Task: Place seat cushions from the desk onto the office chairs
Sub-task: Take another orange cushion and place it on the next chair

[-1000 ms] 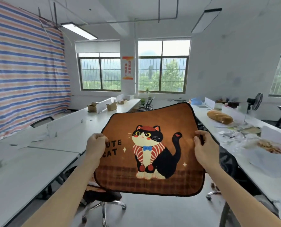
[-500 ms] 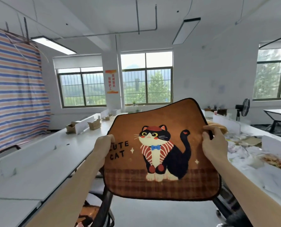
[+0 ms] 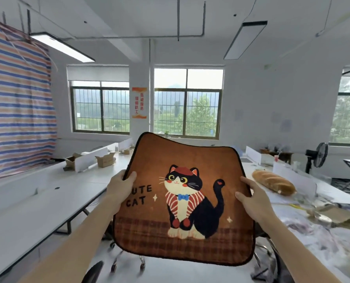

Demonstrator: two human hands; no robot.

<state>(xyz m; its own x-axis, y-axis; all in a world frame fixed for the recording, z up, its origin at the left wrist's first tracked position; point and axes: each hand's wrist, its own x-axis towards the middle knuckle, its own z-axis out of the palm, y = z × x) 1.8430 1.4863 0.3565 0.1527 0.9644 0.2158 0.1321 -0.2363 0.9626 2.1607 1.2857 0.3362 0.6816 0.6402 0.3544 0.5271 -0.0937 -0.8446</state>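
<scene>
I hold a brown seat cushion [image 3: 182, 160] with a black-and-white cat and the words "CUTE CAT" up in the air, face toward me, in the aisle between two desks. My left hand [image 3: 120, 185] grips its left edge and my right hand [image 3: 253, 201] grips its right edge. Below the cushion, only a chair's wheeled base [image 3: 127, 260] and part of a dark chair [image 3: 92, 272] at the bottom edge show; the cushion hides the seats.
A long white desk [image 3: 47, 201] runs on the left with cardboard boxes [image 3: 105, 159] at its far end. The right desk [image 3: 323, 237] holds a bread-shaped pillow [image 3: 273, 182], papers and clutter. A standing fan [image 3: 317, 155] is at the far right.
The view has tilted and shifted as I move along the aisle. The cushion stays held in both hands, now a little lower and more tilted, its top edge sagging.
</scene>
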